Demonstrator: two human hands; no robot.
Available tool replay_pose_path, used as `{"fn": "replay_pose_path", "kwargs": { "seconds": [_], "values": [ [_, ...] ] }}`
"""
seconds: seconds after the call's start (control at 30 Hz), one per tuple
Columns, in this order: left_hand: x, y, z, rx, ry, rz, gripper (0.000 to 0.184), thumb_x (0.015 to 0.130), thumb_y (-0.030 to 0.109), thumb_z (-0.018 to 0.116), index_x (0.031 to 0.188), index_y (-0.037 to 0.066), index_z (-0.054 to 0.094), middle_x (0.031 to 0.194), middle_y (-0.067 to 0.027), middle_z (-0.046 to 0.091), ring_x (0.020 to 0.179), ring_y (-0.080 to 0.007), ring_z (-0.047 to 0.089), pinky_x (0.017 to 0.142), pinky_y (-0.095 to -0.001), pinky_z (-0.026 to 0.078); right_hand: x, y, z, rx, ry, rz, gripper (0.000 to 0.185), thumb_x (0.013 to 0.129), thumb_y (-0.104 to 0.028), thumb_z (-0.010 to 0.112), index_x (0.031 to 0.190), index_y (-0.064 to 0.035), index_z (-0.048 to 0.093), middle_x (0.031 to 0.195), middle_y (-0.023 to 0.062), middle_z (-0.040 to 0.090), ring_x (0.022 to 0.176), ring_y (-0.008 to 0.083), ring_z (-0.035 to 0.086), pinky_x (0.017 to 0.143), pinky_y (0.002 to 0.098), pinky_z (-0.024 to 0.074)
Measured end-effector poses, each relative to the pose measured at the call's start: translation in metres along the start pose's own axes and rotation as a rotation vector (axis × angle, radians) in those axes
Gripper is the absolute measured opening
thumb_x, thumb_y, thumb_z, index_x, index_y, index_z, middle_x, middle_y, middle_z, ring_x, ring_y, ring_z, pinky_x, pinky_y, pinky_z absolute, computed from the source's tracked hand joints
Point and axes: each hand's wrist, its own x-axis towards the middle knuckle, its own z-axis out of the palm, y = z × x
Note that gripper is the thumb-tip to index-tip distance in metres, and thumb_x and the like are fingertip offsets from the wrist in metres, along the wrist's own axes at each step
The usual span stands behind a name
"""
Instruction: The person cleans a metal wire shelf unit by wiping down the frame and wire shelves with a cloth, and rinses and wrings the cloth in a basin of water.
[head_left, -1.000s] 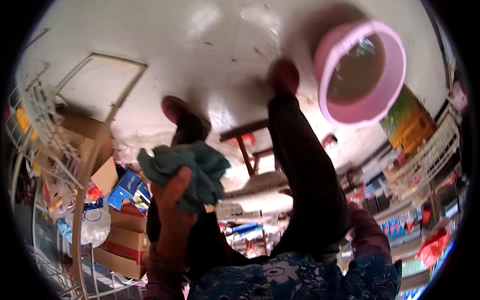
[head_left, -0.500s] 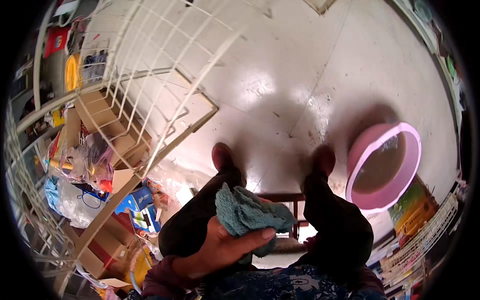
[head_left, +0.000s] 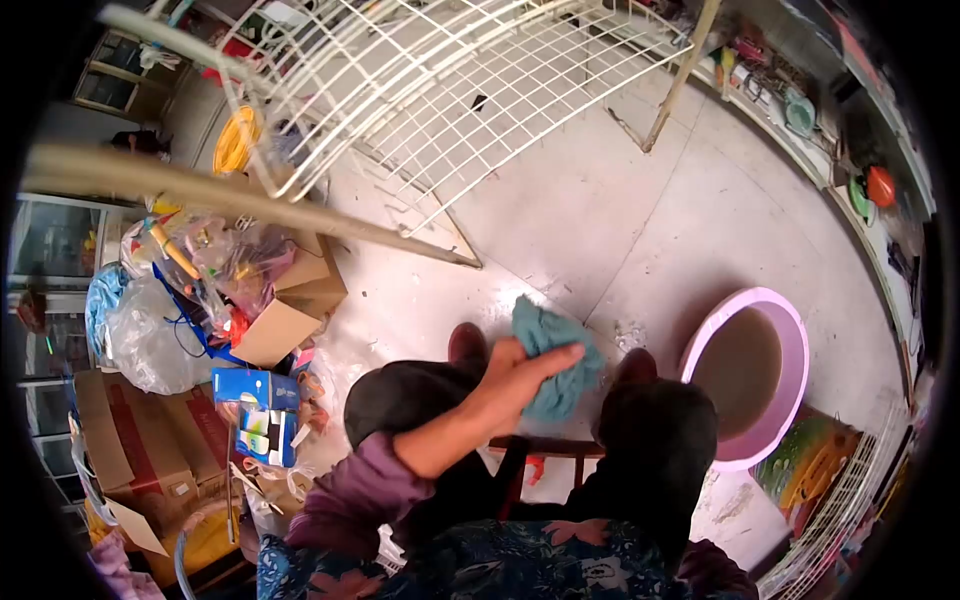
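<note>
My left hand (head_left: 510,395) is closed round a teal cleaning cloth (head_left: 557,358), its thumb lying across the top. The crumpled cloth hangs in front of my knees, above the floor. My right hand does not show; only a purple sleeve (head_left: 715,572) appears at the lower right. To the right of my legs stands a pink basin (head_left: 797,370) with murky water in it. Ahead of me is a white wire rack (head_left: 500,110) with a pale metal frame bar (head_left: 300,212).
Cardboard boxes (head_left: 135,430), a blue box (head_left: 255,390) and plastic bags (head_left: 150,335) crowd the left side. Shelves with goods (head_left: 800,110) line the right. A wire basket (head_left: 835,520) stands at the lower right, beside a colourful printed sheet (head_left: 805,465).
My left hand has moved the cloth forward and to the right, with the arm stretched further out. The view has shifted, showing more of the wire rack and the left-hand clutter.
</note>
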Motion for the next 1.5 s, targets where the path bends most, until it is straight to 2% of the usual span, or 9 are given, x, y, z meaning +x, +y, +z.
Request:
{"fn": "replay_pose_path", "kwargs": {
  "seconds": [0.3,0.5,0.6,0.7,0.97,1.03,1.13,1.23,1.5],
  "values": [
    [-0.032,-0.016,-0.018,-0.145,0.010,0.063,0.028,0.083,0.024,0.062,0.093,-0.002,0.061,0.083,-0.0103,0.064,0.071,-0.0180,0.062,0.059,-0.0309,0.051,-0.010,-0.012,0.009,0.289,0.091,-0.207,0.044,0.090,-0.041,0.046,0.091,0.0004,0.063,0.080,0.0049,0.059,0.070,0.0146,0.051,0.060,0.0285,0.0418],
    [-0.067,-0.020,-0.041,-0.125,-0.055,0.113,0.041,0.088,0.038,0.051,0.105,0.001,0.056,0.096,-0.0140,0.063,0.080,-0.0254,0.063,0.069,-0.0376,0.052,-0.131,-0.214,-0.073,0.431,0.369,-0.970,0.044,0.090,-0.041,0.047,0.091,0.0004,0.063,0.079,0.0032,0.059,0.069,0.0121,0.051,0.059,0.0265,0.0422],
    [-0.075,-0.018,-0.032,-0.180,-0.166,0.115,0.047,0.089,0.045,0.045,0.110,0.003,0.054,0.101,-0.0134,0.062,0.086,-0.0252,0.062,0.074,-0.0384,0.050,-0.264,-0.313,-0.088,0.265,0.402,-1.390,0.037,0.086,-0.017,0.052,0.119,0.0002,0.052,0.115,0.0110,0.057,0.105,0.0180,0.053,0.090,0.0291,0.0396],
    [-0.086,-0.008,-0.014,-0.141,-0.255,0.180,0.053,0.089,0.051,0.041,0.114,0.005,0.051,0.106,-0.0119,0.059,0.092,-0.0238,0.059,0.080,-0.0372,0.048,-0.314,-0.371,-0.058,-0.078,0.264,-1.826,0.073,0.070,-0.016,0.073,0.132,-0.0045,0.037,0.139,0.0178,0.033,0.131,0.0311,0.027,0.104,0.0371,0.0267],
    [-0.101,0.057,-0.055,0.051,-0.378,-0.007,0.064,0.085,0.059,0.041,0.113,0.003,0.052,0.108,-0.0100,0.057,0.095,-0.0186,0.056,0.083,-0.0340,0.044,-0.281,-0.418,0.048,0.389,-0.543,-1.451,0.058,0.072,-0.004,0.069,0.125,-0.0003,0.046,0.123,0.0173,0.047,0.109,0.0196,0.048,0.094,0.0298,0.0382],
    [-0.106,0.076,-0.067,0.410,0.075,0.270,0.052,0.086,0.051,0.048,0.098,0.002,0.058,0.095,-0.0098,0.059,0.082,-0.0155,0.057,0.075,-0.0291,0.045,-0.282,-0.419,0.057,0.517,-0.649,-1.217,0.053,0.073,-0.001,0.068,0.122,0.0012,0.048,0.119,0.0149,0.050,0.102,0.0160,0.051,0.090,0.0278,0.0412],
    [-0.082,0.101,-0.096,0.244,0.312,0.787,0.038,0.088,0.026,0.056,0.114,-0.002,0.054,0.107,-0.0139,0.060,0.095,-0.0199,0.058,0.083,-0.0315,0.046,-0.291,-0.438,0.060,0.618,-0.607,-1.162,0.047,0.074,0.003,0.065,0.119,0.0020,0.051,0.122,0.0131,0.049,0.102,0.0143,0.051,0.086,0.0261,0.0432],
    [-0.061,0.108,-0.101,0.241,0.502,1.091,0.039,0.088,0.016,0.054,0.121,-0.004,0.049,0.117,-0.0144,0.055,0.107,-0.0193,0.053,0.091,-0.0303,0.041,-0.332,-0.468,0.050,0.568,-0.294,-1.584,0.049,0.072,0.005,0.064,0.119,0.0013,0.052,0.127,0.0177,0.047,0.105,0.0194,0.053,0.087,0.0272,0.0435],
    [-0.024,0.105,-0.120,0.180,0.212,1.040,0.044,0.089,0.007,0.048,0.131,-0.001,0.038,0.122,-0.0097,0.052,0.107,-0.0127,0.049,0.091,-0.0236,0.038,-0.439,-0.589,0.045,0.622,0.417,-2.536,0.059,0.064,0.015,0.056,0.120,-0.0011,0.051,0.135,0.0223,0.037,0.124,0.0328,0.038,0.096,0.0349,0.0374]
  ]
}}
